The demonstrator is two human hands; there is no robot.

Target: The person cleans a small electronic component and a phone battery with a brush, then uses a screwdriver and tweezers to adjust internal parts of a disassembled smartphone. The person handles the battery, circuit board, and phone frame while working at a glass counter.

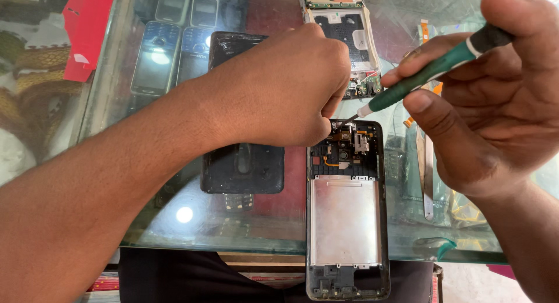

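At frame centre, your left hand [279,87] pinched down on the open phone [346,210], while your right hand [495,99] clamped the screwdriver [431,73]; its tip met the top corner, best kept upright, pressed lightly

The left hand [285,84] curls over the top corner of the opened phone frame with its bare silver plate [345,221], so its fingertips and whatever they pinch stay hidden. The green-handled screwdriver [434,70] shows a tip too fine to read against the dark parts. The black back cover [241,163] lies half covered by that wrist. The right hand [495,99] runs off the right edge. Up top, the white inner frame with circuit board [343,29] is cropped.
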